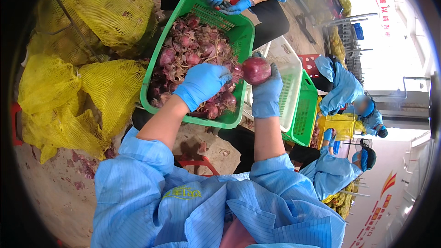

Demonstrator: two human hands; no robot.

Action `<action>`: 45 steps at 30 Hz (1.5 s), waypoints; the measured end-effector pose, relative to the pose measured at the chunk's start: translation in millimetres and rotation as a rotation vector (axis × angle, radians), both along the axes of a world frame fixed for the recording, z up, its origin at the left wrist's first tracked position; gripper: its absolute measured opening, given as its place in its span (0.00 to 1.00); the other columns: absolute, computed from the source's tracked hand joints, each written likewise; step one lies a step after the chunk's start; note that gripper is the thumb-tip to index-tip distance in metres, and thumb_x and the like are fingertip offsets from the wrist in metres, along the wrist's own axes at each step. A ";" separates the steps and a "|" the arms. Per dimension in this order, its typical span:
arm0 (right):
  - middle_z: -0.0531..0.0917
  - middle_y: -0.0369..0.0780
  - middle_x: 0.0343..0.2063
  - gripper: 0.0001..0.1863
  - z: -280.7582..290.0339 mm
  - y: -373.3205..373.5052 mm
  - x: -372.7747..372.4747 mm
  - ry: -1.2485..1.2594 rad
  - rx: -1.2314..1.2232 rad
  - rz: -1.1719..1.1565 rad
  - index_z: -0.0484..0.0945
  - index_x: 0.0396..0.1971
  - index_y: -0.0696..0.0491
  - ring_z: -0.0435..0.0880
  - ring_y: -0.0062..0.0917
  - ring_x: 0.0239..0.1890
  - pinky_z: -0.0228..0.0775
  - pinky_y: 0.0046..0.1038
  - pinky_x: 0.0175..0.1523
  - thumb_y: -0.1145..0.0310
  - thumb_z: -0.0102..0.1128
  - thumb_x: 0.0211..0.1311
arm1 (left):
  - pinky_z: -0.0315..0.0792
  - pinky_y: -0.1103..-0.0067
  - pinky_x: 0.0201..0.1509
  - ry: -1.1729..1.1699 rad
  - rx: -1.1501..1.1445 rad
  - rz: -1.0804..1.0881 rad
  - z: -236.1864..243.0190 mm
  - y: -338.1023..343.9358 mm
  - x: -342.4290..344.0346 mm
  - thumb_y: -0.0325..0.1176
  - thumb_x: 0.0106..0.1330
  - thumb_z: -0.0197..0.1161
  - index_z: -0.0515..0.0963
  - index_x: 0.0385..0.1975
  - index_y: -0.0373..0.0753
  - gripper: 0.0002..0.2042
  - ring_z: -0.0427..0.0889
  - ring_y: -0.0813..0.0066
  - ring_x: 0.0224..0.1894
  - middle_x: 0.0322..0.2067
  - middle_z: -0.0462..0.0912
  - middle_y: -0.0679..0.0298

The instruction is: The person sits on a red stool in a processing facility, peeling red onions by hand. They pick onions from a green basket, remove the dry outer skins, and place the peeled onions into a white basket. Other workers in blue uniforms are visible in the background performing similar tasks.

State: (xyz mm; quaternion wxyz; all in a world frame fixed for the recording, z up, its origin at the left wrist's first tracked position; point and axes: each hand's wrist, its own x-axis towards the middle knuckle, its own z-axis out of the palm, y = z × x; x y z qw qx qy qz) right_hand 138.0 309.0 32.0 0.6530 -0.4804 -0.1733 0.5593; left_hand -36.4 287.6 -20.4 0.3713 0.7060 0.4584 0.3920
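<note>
Onion cleaning: likely the step in hand; I'd cup the smooth, round, purple-red onion (257, 70) firmly, turn it slowly, and pull loose dry skin away from the palm with light pressure.
Right grip: my blue-gloved right hand (268, 93) holds the onion, fingers curled round its right side and underside.
Left grip: my blue-gloved left hand (202, 85) has its fingers bunched narrow; I cannot tell if they pinch anything.
Onion position: in the right grip, just right of the left fingers, left face exposed.
Green crate: deep slotted plastic crate (243, 30), heaped with dry-skinned red onions (202, 48), under the left hand.
</note>
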 end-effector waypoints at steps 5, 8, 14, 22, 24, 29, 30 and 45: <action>0.79 0.46 0.43 0.23 5.5 1.2 18.3 -0.427 0.231 0.000 0.76 0.42 0.65 0.77 0.31 0.47 0.65 0.31 0.57 0.63 0.34 0.66 | 0.72 0.69 0.35 0.005 0.133 0.362 -10.1 12.9 -12.1 0.43 0.59 0.57 0.78 0.37 0.39 0.14 0.78 0.56 0.26 0.31 0.79 0.55; 0.79 0.46 0.43 0.23 19.3 -7.5 7.8 -0.785 0.353 0.176 0.76 0.42 0.65 0.77 0.31 0.47 0.65 0.30 0.57 0.63 0.36 0.66 | 0.74 0.73 0.30 -0.318 -0.037 0.391 -22.2 17.8 -18.1 0.50 0.62 0.54 0.72 0.47 0.38 0.22 0.80 0.62 0.23 0.41 0.76 0.56; 0.74 0.42 0.50 0.23 18.5 -23.2 -37.5 -0.792 0.274 0.621 0.67 0.55 0.59 0.71 0.25 0.54 0.61 0.26 0.59 0.67 0.53 0.61 | 0.78 0.72 0.32 -1.312 -1.036 -0.316 2.7 2.9 1.7 0.53 0.64 0.49 0.69 0.50 0.39 0.24 0.82 0.68 0.32 0.43 0.76 0.59; 0.66 0.41 0.58 0.37 -9.2 -23.9 -48.1 -0.817 0.317 0.662 0.58 0.62 0.55 0.65 0.26 0.59 0.56 0.28 0.63 0.71 0.64 0.50 | 0.73 0.78 0.46 -1.448 -0.794 -0.039 -2.3 5.5 1.1 0.39 0.63 0.54 0.71 0.48 0.40 0.16 0.76 0.75 0.44 0.42 0.76 0.65; 0.66 0.41 0.58 0.37 -7.2 -27.7 -53.6 -0.839 0.359 0.629 0.59 0.61 0.55 0.65 0.28 0.60 0.54 0.29 0.64 0.71 0.63 0.50 | 0.72 0.80 0.46 -1.437 -0.746 0.002 -1.5 5.2 4.0 0.37 0.63 0.55 0.71 0.47 0.40 0.15 0.76 0.77 0.43 0.41 0.76 0.66; 0.66 0.41 0.59 0.33 -9.4 -30.9 -57.6 -0.936 0.454 0.596 0.61 0.60 0.55 0.63 0.28 0.61 0.53 0.29 0.65 0.73 0.62 0.52 | 0.70 0.81 0.46 -1.368 -0.656 0.116 4.6 0.9 8.0 0.35 0.62 0.55 0.72 0.46 0.38 0.14 0.74 0.79 0.43 0.40 0.75 0.67; 0.65 0.41 0.59 0.32 -11.0 -30.0 -57.2 -0.923 0.464 0.600 0.62 0.59 0.55 0.63 0.28 0.61 0.53 0.29 0.65 0.74 0.61 0.52 | 0.69 0.81 0.47 -1.354 -0.657 0.125 4.4 0.4 7.9 0.35 0.62 0.55 0.71 0.46 0.38 0.14 0.74 0.79 0.43 0.40 0.75 0.67; 0.64 0.37 0.59 0.33 -20.7 -40.2 -60.8 -0.728 0.435 0.535 0.54 0.64 0.56 0.69 0.19 0.52 0.62 0.19 0.56 0.73 0.51 0.57 | 0.70 0.84 0.43 -1.267 -0.461 0.287 -11.4 4.2 19.0 0.30 0.60 0.58 0.75 0.38 0.35 0.09 0.75 0.81 0.38 0.37 0.78 0.65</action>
